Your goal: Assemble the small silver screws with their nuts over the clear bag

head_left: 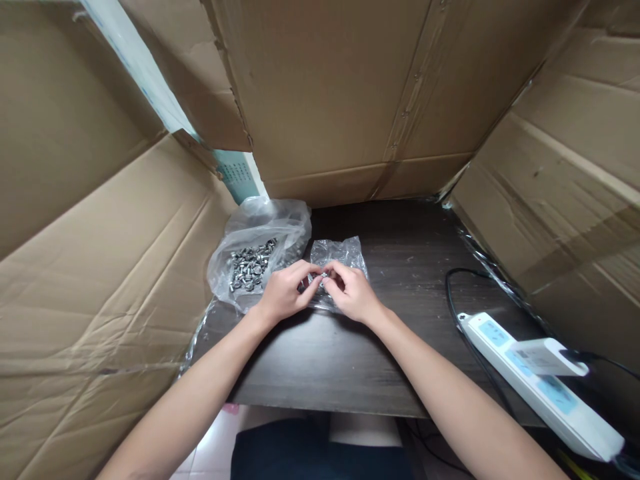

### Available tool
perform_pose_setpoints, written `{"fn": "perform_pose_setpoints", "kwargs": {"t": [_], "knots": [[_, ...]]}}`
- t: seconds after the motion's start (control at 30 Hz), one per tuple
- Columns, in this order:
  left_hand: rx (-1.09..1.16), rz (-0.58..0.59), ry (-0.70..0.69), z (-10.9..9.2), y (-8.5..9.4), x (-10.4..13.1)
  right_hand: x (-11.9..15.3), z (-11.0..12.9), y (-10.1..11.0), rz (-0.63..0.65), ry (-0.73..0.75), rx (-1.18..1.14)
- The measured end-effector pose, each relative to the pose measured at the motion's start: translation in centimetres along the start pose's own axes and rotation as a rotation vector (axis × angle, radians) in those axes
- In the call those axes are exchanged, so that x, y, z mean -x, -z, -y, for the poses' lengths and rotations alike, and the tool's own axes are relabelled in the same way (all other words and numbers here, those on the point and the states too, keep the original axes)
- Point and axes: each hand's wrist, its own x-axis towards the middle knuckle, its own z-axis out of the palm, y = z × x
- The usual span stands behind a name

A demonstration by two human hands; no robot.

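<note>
Over the dark table, my left hand (287,291) and my right hand (354,293) meet at their fingertips. Both are closed in a pinch on a small shiny metal part (324,275), mostly covered by the fingers; its exact kind cannot be made out. Beneath and behind the hands lies a small clear plastic bag (340,251), crinkled and partly hidden. Just left of my left hand, a larger clear plastic bag (280,215) stands with its mouth open. Many loose metal screws (251,265) fill it.
Cardboard walls (360,87) surround the dark wooden table (320,363). On the right lies a white power strip (540,387) with a white adapter (543,357) plugged in. A black cable (449,293) loops beside it. The table's front edge is close to my lap.
</note>
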Motion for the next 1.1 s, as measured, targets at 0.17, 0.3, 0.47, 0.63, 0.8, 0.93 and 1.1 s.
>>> {"fn": "perform_pose_setpoints", "kwargs": {"t": [0.17,0.3,0.47,0.63,0.8,0.93,1.1], "knots": [[0.004,0.000,0.001,0.08,-0.02,-0.01,-0.08,-0.09,-0.16,0.000,0.008,-0.003],[-0.002,-0.002,-0.005,0.04,-0.03,-0.03,-0.07,0.02,-0.03,0.006,0.010,-0.001],[-0.003,-0.015,-0.011,0.01,-0.04,-0.03,-0.03,0.03,0.15,0.005,-0.003,-0.008],[-0.014,-0.008,-0.008,0.07,-0.08,0.01,-0.08,0.10,0.07,-0.004,0.001,0.002],[-0.009,-0.011,-0.012,0.12,-0.12,0.01,-0.07,0.19,0.03,0.001,0.001,-0.012],[-0.007,-0.021,-0.018,0.13,-0.13,0.01,0.00,0.16,0.00,0.006,0.005,-0.016],[0.001,-0.023,-0.028,0.14,-0.13,0.01,-0.01,0.15,0.00,0.003,0.014,-0.024]]}}
